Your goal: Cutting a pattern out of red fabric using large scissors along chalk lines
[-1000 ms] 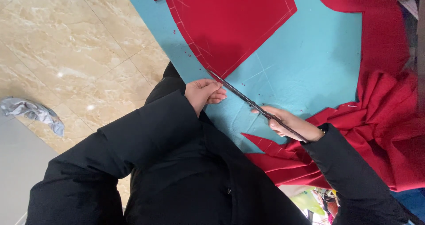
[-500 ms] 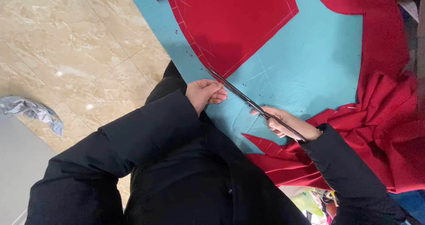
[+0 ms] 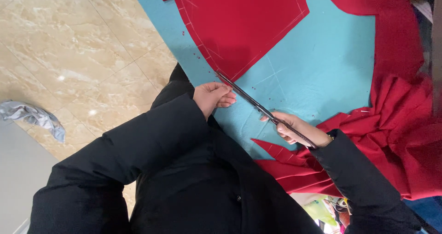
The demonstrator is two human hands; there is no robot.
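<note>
Your right hand (image 3: 294,129) is closed around the handles of the scissors (image 3: 262,108), fingers curled through and over them. The long blades run up and left from that hand, and their tip meets the bottom corner of the red cloth (image 3: 244,24) spread on the blue table (image 3: 322,68). How far apart the blades stand is too fine to tell. Your left hand (image 3: 212,96) sits just beside the blade tip at the table's edge, fingers loosely curled and pinched together near the cloth's chalk-marked edge; whether they grip the cloth you cannot tell. More red cloth lies bunched on the right (image 3: 405,128), with cut points of it under your right wrist. A grey rag (image 3: 32,116) lies on the tiled floor (image 3: 83,54), well apart
</note>
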